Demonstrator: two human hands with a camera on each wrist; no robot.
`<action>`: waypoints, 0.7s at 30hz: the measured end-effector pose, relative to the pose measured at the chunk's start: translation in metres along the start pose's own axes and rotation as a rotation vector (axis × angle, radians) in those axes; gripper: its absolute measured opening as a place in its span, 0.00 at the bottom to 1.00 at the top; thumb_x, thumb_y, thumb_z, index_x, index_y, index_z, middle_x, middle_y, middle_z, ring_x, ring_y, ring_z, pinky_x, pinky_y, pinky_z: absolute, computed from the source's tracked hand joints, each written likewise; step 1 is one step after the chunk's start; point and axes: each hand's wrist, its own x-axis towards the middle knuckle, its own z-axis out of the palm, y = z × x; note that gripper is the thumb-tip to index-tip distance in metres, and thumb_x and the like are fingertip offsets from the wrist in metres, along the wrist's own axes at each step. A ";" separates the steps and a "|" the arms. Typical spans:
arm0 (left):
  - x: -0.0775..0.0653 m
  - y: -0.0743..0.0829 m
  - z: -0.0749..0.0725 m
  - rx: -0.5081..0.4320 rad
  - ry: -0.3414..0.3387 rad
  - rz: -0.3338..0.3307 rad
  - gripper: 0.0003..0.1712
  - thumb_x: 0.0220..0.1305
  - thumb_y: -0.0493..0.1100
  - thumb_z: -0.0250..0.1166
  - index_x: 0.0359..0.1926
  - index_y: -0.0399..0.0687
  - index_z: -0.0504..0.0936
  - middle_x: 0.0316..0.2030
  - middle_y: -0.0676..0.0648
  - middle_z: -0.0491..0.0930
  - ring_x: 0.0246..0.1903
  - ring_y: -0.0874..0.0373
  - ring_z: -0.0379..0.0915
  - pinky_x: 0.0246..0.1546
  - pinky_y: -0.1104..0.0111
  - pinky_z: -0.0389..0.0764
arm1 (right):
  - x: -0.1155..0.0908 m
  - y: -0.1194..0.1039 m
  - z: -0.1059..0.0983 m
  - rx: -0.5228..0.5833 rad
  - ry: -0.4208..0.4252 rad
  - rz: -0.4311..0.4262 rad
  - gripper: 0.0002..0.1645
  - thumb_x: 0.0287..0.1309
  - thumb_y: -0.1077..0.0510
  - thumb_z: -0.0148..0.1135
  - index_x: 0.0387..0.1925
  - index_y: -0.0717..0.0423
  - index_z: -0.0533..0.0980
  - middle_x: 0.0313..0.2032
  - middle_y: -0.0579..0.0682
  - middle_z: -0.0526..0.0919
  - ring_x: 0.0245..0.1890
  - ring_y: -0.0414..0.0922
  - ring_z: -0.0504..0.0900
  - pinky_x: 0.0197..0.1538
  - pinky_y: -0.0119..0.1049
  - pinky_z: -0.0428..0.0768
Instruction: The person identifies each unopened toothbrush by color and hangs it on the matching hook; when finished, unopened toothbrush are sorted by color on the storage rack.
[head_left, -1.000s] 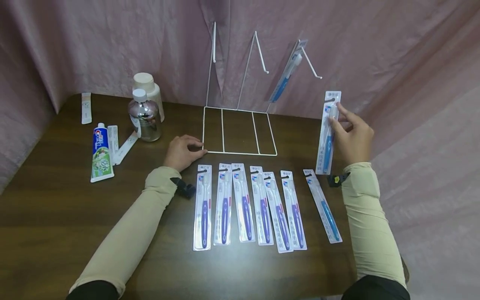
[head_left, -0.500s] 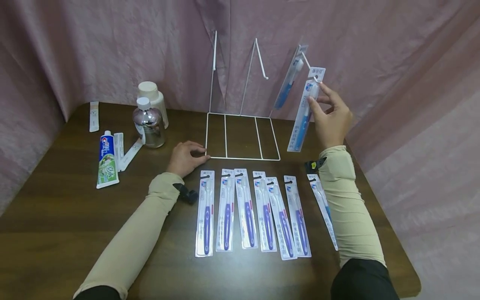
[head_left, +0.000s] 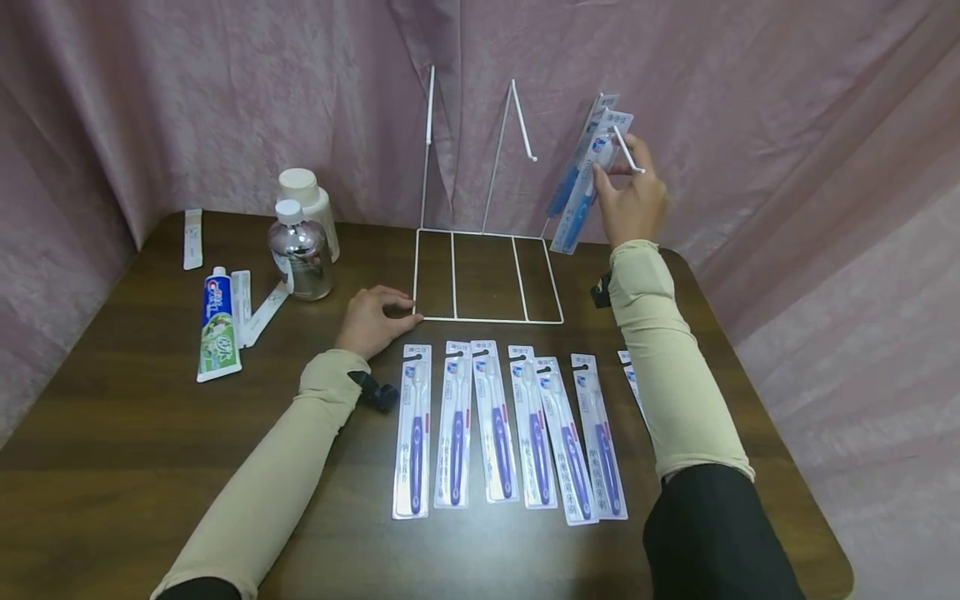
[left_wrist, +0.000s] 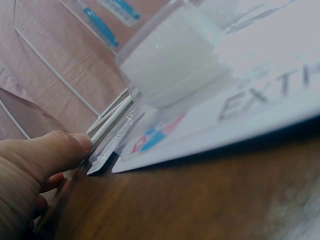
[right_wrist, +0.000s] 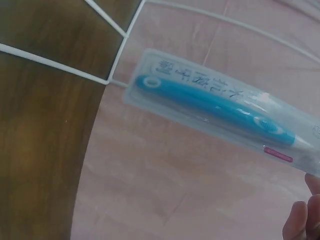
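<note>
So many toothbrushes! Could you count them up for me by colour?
Purple toothbrushes, lying on the table: 6
Blue toothbrushes, one hanging on the rack, one held by the right hand: 2
Mostly hidden toothbrush, colour covered by the sleeve: 1
Total: 9

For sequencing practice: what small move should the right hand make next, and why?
Probably slide the plastic-packed blue toothbrush back along the slim white hook: the right hand pinches it, the hook juts through its top, another pack hangs behind.

held toothbrush (right_wrist: 215, 106): blue | row toothbrushes (head_left: 500, 437): purple | rack (head_left: 492, 320): white | table (head_left: 375, 550): brown | curtain (head_left: 300, 83): pink
</note>
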 end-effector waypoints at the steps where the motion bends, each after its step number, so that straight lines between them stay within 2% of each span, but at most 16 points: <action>1: 0.000 0.000 0.000 0.000 0.003 0.003 0.18 0.58 0.47 0.80 0.45 0.40 0.92 0.51 0.41 0.88 0.54 0.41 0.78 0.63 0.49 0.69 | 0.003 -0.001 0.002 -0.012 -0.010 0.016 0.24 0.68 0.46 0.71 0.63 0.42 0.78 0.44 0.49 0.92 0.47 0.55 0.89 0.48 0.50 0.82; 7: 0.001 0.002 0.007 -0.006 -0.003 0.028 0.18 0.58 0.48 0.80 0.45 0.41 0.93 0.50 0.41 0.88 0.53 0.42 0.79 0.62 0.50 0.70 | 0.017 -0.003 0.006 -0.034 -0.040 0.105 0.24 0.70 0.46 0.69 0.64 0.37 0.74 0.47 0.47 0.91 0.50 0.52 0.89 0.49 0.48 0.82; 13: 0.003 0.001 0.010 -0.014 -0.004 0.036 0.18 0.58 0.48 0.80 0.45 0.41 0.93 0.49 0.41 0.88 0.53 0.42 0.79 0.63 0.49 0.69 | 0.015 -0.001 0.000 -0.005 -0.044 0.140 0.28 0.67 0.46 0.71 0.65 0.36 0.72 0.52 0.47 0.90 0.55 0.48 0.87 0.55 0.47 0.82; 16: 0.005 0.001 0.008 -0.017 -0.002 0.047 0.18 0.57 0.47 0.80 0.44 0.40 0.93 0.49 0.41 0.88 0.53 0.41 0.79 0.63 0.49 0.69 | 0.004 0.003 -0.005 0.078 -0.019 0.156 0.31 0.64 0.48 0.73 0.66 0.38 0.71 0.52 0.48 0.89 0.54 0.45 0.86 0.56 0.43 0.80; 18: 0.006 0.001 0.006 -0.015 0.001 0.053 0.18 0.57 0.46 0.81 0.44 0.39 0.93 0.48 0.40 0.88 0.53 0.42 0.80 0.65 0.48 0.68 | -0.009 0.009 -0.010 0.128 -0.010 0.156 0.31 0.63 0.51 0.72 0.65 0.42 0.72 0.49 0.49 0.90 0.50 0.47 0.85 0.52 0.39 0.78; 21: 0.007 0.000 0.002 -0.005 0.005 0.054 0.18 0.57 0.45 0.81 0.45 0.38 0.92 0.48 0.40 0.88 0.53 0.43 0.81 0.68 0.48 0.66 | -0.033 0.023 -0.022 0.142 -0.067 0.145 0.25 0.65 0.54 0.69 0.61 0.50 0.75 0.47 0.53 0.88 0.47 0.50 0.84 0.47 0.36 0.76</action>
